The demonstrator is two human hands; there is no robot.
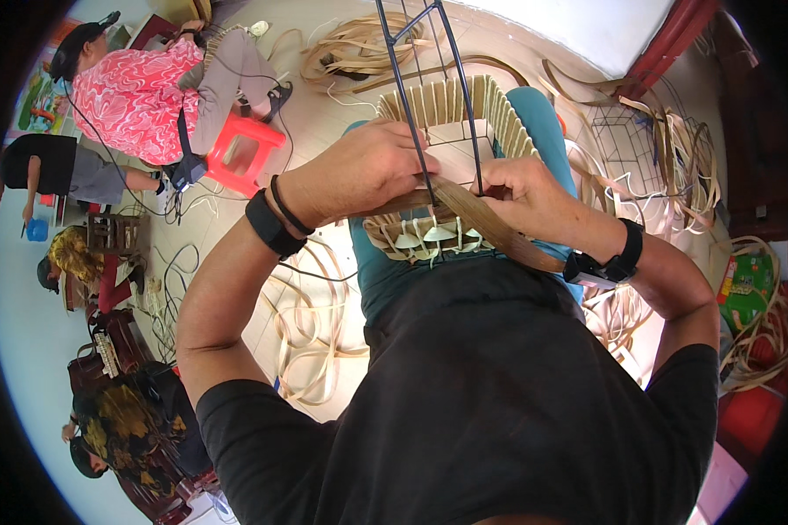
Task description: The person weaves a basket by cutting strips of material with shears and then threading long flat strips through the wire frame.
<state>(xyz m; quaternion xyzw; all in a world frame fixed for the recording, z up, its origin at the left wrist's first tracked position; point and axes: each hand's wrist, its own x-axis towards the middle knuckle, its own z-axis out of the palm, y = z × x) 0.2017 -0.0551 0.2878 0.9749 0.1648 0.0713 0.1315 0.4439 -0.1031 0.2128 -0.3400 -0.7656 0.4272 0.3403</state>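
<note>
A half-woven basket (438, 101) of pale flat strips on a dark wire frame rests on my lap between my knees. Its tall black metal handle (454, 52) rises away from me. My left hand (363, 166) is closed at the handle's left bar, fingers curled over a wide brown strip (499, 232) at the near rim. At the right bar my right hand (530, 194) pinches the same strip with thumb and fingers. The strip's loose end bends down toward my right wrist. Under it, pale strip loops show on the near wall. My left fingertips are partly hidden.
Coils of tan strips (363, 48) lie on the floor ahead, with more loose strips (311, 324) at left. A wire basket frame (626, 144) stands among strips at right. Several people sit or stand at left, one beside a red stool (243, 156). A green package (746, 289) lies far right.
</note>
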